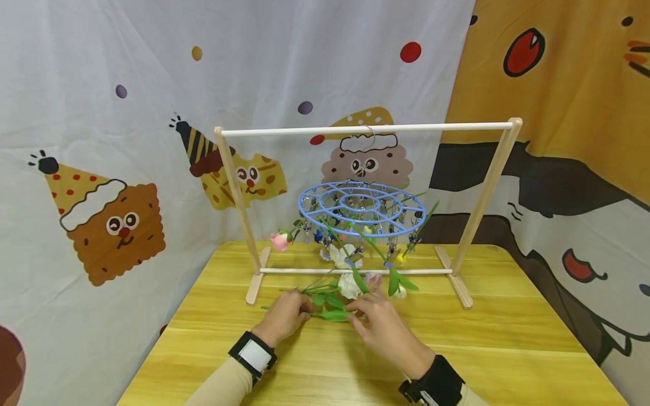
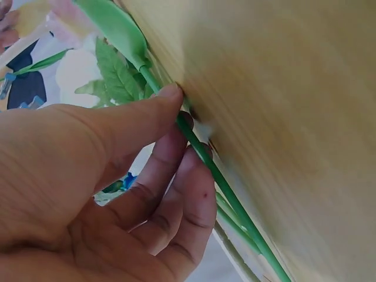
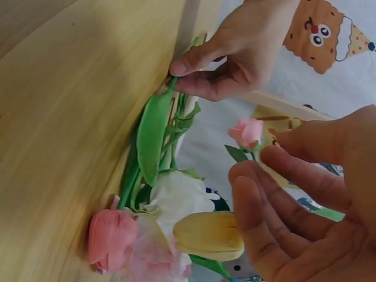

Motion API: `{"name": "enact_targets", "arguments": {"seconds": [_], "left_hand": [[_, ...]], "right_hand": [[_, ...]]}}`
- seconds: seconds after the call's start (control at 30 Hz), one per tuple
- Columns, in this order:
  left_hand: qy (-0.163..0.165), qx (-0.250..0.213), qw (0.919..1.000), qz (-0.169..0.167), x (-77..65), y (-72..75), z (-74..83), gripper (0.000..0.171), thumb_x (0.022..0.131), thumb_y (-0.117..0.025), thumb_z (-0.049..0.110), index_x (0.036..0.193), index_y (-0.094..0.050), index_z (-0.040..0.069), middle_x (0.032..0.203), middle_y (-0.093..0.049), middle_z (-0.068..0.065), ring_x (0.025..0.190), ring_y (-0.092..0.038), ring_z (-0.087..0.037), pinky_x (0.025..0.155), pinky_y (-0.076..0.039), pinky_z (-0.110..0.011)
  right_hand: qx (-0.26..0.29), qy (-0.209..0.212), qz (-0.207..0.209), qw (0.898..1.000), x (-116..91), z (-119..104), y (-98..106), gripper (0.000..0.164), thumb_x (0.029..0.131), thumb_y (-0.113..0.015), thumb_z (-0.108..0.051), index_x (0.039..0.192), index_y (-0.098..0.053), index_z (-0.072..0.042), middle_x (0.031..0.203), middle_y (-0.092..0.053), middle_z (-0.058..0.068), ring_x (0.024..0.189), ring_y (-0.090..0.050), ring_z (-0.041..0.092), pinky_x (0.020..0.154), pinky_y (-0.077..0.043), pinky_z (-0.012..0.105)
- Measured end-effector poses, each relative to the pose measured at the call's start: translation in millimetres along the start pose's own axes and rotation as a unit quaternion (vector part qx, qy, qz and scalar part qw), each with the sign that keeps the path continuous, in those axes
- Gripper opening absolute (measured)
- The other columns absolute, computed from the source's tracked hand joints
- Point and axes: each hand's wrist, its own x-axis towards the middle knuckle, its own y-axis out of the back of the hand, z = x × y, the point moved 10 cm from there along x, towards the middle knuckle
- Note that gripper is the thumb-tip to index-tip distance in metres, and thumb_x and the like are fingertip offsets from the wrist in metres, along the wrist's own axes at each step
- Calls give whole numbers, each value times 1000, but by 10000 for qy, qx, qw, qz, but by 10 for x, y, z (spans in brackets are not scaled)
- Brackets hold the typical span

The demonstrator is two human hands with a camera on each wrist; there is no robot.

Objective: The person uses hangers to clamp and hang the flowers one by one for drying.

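Observation:
My left hand [image 1: 286, 316] pinches a green artificial flower stem [image 2: 223, 185] between thumb and fingers, low over the table. A long leaf [image 3: 154, 138] grows from that stem toward my right hand [image 1: 378, 327]. Loosely bent and holding nothing, the right hand's fingers [image 3: 249, 205] hover beside the flower heads. In the right wrist view a coral tulip [image 3: 111, 239], a yellow tulip [image 3: 208, 235] and a white flower [image 3: 179, 200] lie together at the leafy end. In the head view the right hand covers part of these blooms.
Behind the hands stands a wooden rack [image 1: 487, 197] with a lower bar [image 1: 304, 271]. From its top bar hangs a round blue clip hanger [image 1: 299, 206], several flowers clipped on it, including a pink rose [image 1: 279, 241]. A printed curtain [image 1: 127, 169] backs the table [image 1: 203, 327].

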Motion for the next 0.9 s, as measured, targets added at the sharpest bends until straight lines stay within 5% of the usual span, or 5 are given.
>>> {"name": "enact_targets", "arguments": {"seconds": [0.2,0.3,0.43,0.53,0.9], "left_hand": [[-94,-7,9997,-204,-29,-58,64,12,97,-91,-2,97,-87,9,97,-86,-5,88,-80,-18,76,-67,-30],[-184,-107,9993,-310,-52,-70,130,11,98,-91,-2,97,-87,9,97,-86,-5,88,-79,-15,77,-66,-29],[-264,-134,9992,-281,-83,-33,221,12,96,-93,1,95,-87,10,94,-84,-2,85,-75,-9,75,-64,-27],[-272,-106,9993,-232,-106,7,291,12,96,-94,3,94,-87,12,93,-83,0,84,-73,-6,74,-62,-25],[-440,-173,9989,-60,-115,192,591,8,101,-91,7,101,-88,15,101,-85,1,90,-77,-10,78,-64,-23]], "right_hand": [[-158,-41,-331,9993,23,26,-134,20,100,-92,-5,119,-88,-9,108,-84,5,87,-78,9,121,-50,78],[-289,-70,-488,9984,16,30,-181,21,101,-92,-6,121,-87,-10,111,-83,5,91,-77,13,116,-54,75],[-514,-51,-575,9970,-3,15,-211,23,101,-92,-8,122,-87,-13,116,-82,4,97,-78,17,91,-68,44],[-627,-9,-589,9963,-20,-2,-221,25,100,-93,-8,123,-86,-13,120,-82,5,103,-80,21,75,-65,27],[-1095,328,-419,9926,-37,-38,-200,29,96,-97,-10,122,-86,-16,117,-82,2,109,-78,23,99,-69,56]]}}
